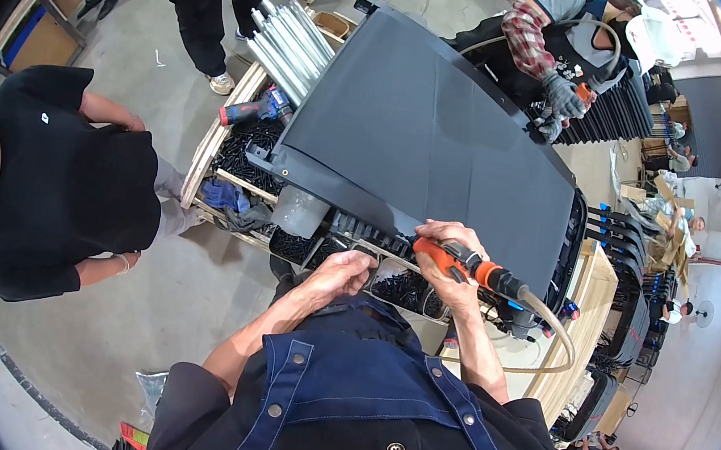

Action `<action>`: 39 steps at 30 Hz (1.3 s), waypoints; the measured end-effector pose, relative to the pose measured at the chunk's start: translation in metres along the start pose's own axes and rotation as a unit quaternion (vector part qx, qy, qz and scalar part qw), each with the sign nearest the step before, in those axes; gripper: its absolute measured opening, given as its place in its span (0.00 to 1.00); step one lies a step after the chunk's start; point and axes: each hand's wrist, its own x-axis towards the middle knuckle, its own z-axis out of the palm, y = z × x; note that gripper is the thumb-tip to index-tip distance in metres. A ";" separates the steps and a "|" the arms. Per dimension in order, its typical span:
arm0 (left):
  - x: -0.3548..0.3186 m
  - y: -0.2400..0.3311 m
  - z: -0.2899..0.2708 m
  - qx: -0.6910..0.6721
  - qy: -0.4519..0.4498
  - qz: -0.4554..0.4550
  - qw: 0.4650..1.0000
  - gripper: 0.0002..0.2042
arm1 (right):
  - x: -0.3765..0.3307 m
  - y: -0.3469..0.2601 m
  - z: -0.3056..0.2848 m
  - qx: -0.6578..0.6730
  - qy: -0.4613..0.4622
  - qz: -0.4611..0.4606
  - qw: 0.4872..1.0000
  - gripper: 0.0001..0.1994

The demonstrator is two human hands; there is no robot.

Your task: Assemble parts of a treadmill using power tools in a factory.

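Closed round an orange driver (489,275) with the right hand (451,290) — fingers wrapped snugly about its body, near the front edge of the bench. Trailing from the tool just right of the grip, then curving down and back: a pale hose (559,332). A little left of the grip, the left hand (338,276), with fingertips drawn together at the parts bins (402,286); cannot tell about anything pinched there. In those bins, between the two hands, loose black hardware.

Directly beyond the grip, a large dark grey panel (444,127), laid across the bench with its near edge just past the driver. Left of the grip, by that edge, a pale tub (299,211); farther left, a blue cloth (229,198), a red-and-blue cordless drill (258,110) and a bundle of silvery tubes (292,50). Well to the right, stacked black frames (623,320).

Across the panel from the grip, a co-worker's grey gloves (565,97) — beside another orange tool (585,92). Far off to the left, a bystander in a black T-shirt (68,189).
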 end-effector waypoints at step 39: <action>0.009 0.002 0.065 0.008 -0.025 -0.053 0.998 0.09 | -0.091 0.005 -0.080 0.444 0.330 0.145 0.820 0.21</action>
